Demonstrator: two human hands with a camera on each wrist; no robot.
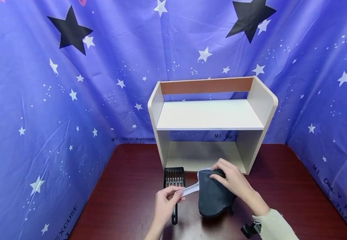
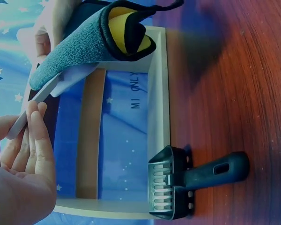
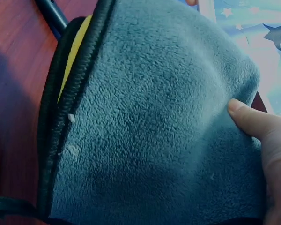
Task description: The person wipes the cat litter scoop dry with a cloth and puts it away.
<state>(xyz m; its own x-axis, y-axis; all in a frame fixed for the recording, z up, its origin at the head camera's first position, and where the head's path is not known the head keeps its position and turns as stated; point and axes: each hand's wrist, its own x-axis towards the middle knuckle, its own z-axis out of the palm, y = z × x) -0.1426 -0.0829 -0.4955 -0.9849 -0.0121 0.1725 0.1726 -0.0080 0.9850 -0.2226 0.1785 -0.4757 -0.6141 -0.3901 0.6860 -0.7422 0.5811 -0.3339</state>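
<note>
My left hand [image 1: 166, 202] pinches the end of a slim white handle [image 1: 191, 189] between thumb and fingers. The handle belongs to a white scoop-like tool whose wider head is mostly covered by a grey cloth [image 1: 214, 195]. Over that head, my right hand [image 1: 233, 177] grips the folded cloth from above, its thumb pressed on the fuzzy surface in the right wrist view. The cloth hangs down with dark stitched edges and a yellow inner side [image 2: 124, 30]. Just beyond the left hand lies a black slotted litter scoop [image 1: 175, 176], its handle toward me.
A small two-tier shelf [image 1: 209, 115] of pale wood stands at the back of the dark red table [image 1: 125, 196]. The black scoop's head lies close to its front left corner. Blue star-patterned curtains [image 1: 119, 60] enclose the table at the back and sides.
</note>
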